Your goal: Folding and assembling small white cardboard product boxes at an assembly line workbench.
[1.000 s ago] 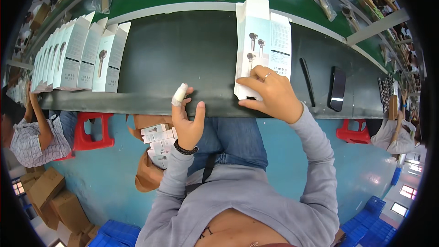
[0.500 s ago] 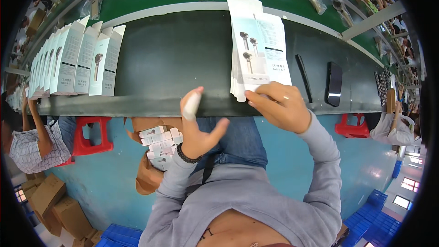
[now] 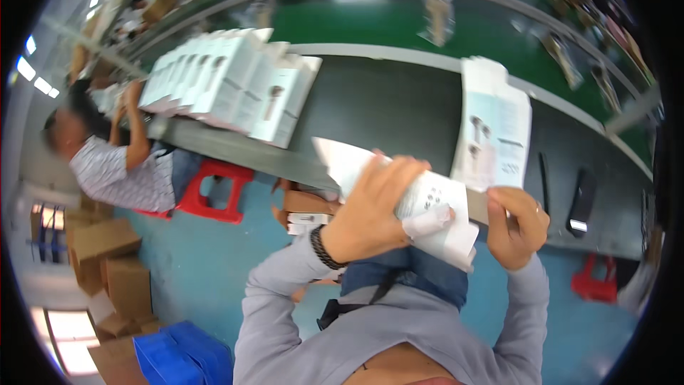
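Observation:
My left hand (image 3: pixel 381 210), its thumb wrapped in white, holds a pale printed carton (image 3: pixel 445 203) over the table's front edge. The carton looks like an unformed box blank, tilted and partly covered by my fingers. Just to its right, my right hand (image 3: pixel 519 227) has its fingers curled in. Whether anything is pinched there is hidden and blurred. Beyond this hand lies a stack of flat cartons (image 3: pixel 491 128) printed with dark round-headed devices. Several opened-out cartons (image 3: pixel 228 78) stand in a row at the left.
A black pen (image 3: pixel 544 182) and a phone (image 3: pixel 581 203) lie right of the stack on the dark table (image 3: pixel 377 100). An open brown box (image 3: pixel 303 203) holding small cartons is below the edge. Red stools (image 3: pixel 217 189) flank me; a co-worker (image 3: pixel 125 164) sits at left.
My left hand, empty before, now holds a carton and has moved right. My right hand has drawn back from the stack's near edge. The whole view has turned left.

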A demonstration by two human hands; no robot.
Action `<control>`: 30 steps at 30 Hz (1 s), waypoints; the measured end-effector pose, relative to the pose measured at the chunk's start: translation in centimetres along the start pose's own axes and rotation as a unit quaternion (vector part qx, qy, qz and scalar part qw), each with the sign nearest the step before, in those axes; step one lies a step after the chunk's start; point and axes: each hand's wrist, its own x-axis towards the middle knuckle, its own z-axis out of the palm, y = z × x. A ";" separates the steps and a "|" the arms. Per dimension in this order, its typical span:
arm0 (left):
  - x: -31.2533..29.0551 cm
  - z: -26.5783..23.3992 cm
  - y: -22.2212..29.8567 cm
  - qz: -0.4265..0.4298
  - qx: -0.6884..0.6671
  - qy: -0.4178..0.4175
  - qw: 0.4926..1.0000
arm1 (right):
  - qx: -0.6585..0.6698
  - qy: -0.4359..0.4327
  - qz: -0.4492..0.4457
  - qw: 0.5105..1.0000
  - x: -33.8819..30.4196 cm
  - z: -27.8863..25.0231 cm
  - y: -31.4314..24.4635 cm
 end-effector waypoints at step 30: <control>-5.9 2.9 -0.9 -0.278 -0.254 0.082 0.923 | 0.448 0.032 0.270 0.852 -5.9 11.9 -1.7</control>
